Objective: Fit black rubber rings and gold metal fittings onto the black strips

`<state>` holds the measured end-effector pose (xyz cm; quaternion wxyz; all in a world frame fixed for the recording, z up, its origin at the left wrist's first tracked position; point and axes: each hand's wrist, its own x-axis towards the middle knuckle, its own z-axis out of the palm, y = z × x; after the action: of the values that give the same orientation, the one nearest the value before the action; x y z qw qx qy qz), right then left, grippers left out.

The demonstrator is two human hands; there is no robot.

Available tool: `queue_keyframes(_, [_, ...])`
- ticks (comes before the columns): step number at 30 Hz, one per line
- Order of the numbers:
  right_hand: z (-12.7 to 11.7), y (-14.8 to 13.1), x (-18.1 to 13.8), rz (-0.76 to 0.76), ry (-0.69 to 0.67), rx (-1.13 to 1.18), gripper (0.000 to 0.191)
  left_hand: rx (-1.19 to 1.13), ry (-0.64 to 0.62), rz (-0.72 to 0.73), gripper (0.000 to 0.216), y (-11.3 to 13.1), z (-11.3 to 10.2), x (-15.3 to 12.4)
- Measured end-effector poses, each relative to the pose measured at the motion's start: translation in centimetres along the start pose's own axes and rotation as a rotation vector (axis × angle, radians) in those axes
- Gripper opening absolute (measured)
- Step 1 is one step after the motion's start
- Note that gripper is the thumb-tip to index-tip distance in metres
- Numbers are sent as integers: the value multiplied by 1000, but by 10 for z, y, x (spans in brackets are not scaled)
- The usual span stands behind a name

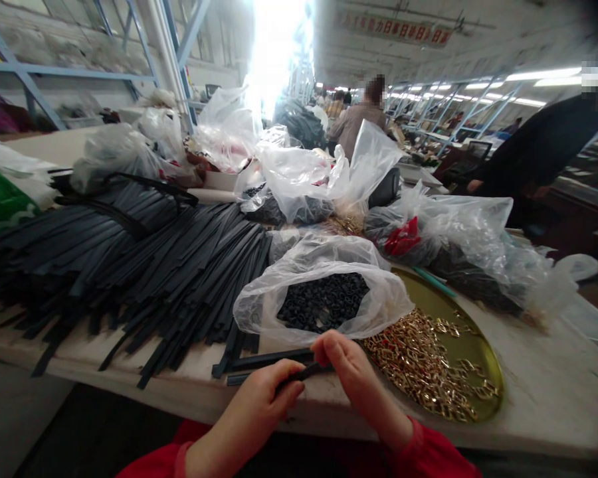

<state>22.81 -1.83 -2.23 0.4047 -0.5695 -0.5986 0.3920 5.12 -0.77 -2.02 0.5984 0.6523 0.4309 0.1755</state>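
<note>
A dark strap (306, 372) runs between my two hands, just above the table's front edge. My left hand (272, 392) is closed around it, thumb on top. At the strap's other end, the fingers of my right hand (339, 358) are pinched together; any small part between them is hidden. Beyond my hands lies an open clear plastic bag (252, 302) with small black loops (323, 299) inside. Right of my right hand, a round gold tray (493, 378) bears many gold metal buckles (418, 358). A couple of loose dark straps (274, 358) lie beside my left hand.
A large pile of dark straps (179, 265) covers the table's left side, some ends overhanging the front edge. Filled plastic bags (458, 226) line the back of the table (543, 385). One person (543, 146) leans at the right; another (361, 113) is farther back.
</note>
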Motion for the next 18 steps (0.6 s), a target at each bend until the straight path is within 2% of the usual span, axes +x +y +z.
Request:
queue_keyframes(2, [-11, 7, 27, 18, 114, -390, 29, 31, 18, -5, 24, 0, -2, 1])
queue_keyframes(3, [-14, 11, 39, 52, 78, -596, 23, 34, 38, -13, 25, 0, -2, 1])
queue_keyframes(5, [-15, 20, 59, 99, 28, -745, 15, 32, 61, -15, 24, 1, -4, 2])
queue_keyframes(8, [-8, 31, 73, 148, -27, -803, 15, 33, 52, -21, 23, 0, -6, 1])
queue_keyframes(12, [0, 37, 73, 164, -63, -814, 19, 43, 58, -53, 24, -2, -5, 1])
queue_keyframes(18, [-12, 24, 66, 117, -9, -661, 27, 54, 93, -25, 26, 4, -8, 0])
